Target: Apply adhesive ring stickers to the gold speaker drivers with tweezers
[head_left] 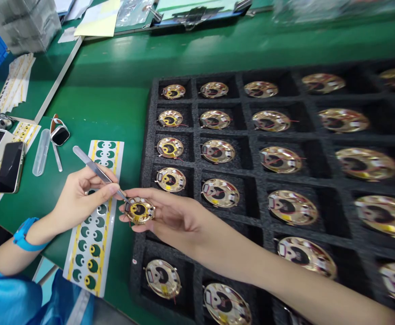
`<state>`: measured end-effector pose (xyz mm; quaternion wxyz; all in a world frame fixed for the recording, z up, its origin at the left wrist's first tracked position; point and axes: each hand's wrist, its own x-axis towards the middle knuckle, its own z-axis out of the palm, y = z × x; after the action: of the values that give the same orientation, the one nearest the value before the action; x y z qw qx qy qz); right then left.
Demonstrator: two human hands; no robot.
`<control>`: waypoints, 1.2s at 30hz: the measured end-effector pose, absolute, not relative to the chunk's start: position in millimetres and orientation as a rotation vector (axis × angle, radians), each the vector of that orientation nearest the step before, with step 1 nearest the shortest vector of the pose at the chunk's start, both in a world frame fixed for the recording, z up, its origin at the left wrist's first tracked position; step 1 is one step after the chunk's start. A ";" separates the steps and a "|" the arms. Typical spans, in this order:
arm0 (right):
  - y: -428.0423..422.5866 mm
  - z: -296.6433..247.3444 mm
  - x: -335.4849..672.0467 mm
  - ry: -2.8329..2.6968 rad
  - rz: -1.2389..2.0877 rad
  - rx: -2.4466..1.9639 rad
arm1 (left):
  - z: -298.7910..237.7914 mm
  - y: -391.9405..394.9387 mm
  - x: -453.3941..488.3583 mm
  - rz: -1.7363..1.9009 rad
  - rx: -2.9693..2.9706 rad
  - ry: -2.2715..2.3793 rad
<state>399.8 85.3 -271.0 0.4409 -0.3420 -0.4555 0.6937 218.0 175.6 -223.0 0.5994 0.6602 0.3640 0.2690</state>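
Observation:
My left hand [84, 196], with a blue wristband, pinches metal tweezers [94, 168]. Their tips touch or nearly touch a round gold part [140, 211] with a dark centre and a yellow piece on it. My right hand [173, 212] holds this part by its edge between thumb and fingers, face up. Under the left hand lies a sticker sheet [111, 243] with yellow strips and rows of cut-outs; several yellow stickers show near its lower end. Beside the right hand, a black foam tray [146, 149] holds many similar gold parts [219, 192] in separate compartments.
A smartwatch [60, 134], a clear plastic strip [41, 152] and a phone [10, 167] lie on the green table [95, 104] at left. More sticker sheets [14, 83] are behind them. A clipboard [197, 13] and papers [99, 18] lie along the back.

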 end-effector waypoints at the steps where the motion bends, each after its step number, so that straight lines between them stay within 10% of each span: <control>1: 85.4 -271.3 399.7 -1.133 1.721 -0.851 | -223.0 175.4 217.9 0.631 1.540 0.843; 36: 87.8 -254.3 403.0 -1.138 1.783 -1.051 | -222.1 174.2 217.8 0.659 1.676 0.852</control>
<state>403.0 87.8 -254.3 0.3800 -0.4114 -0.4457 0.6983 217.8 174.2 -222.1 0.5434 0.7061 0.3591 0.2777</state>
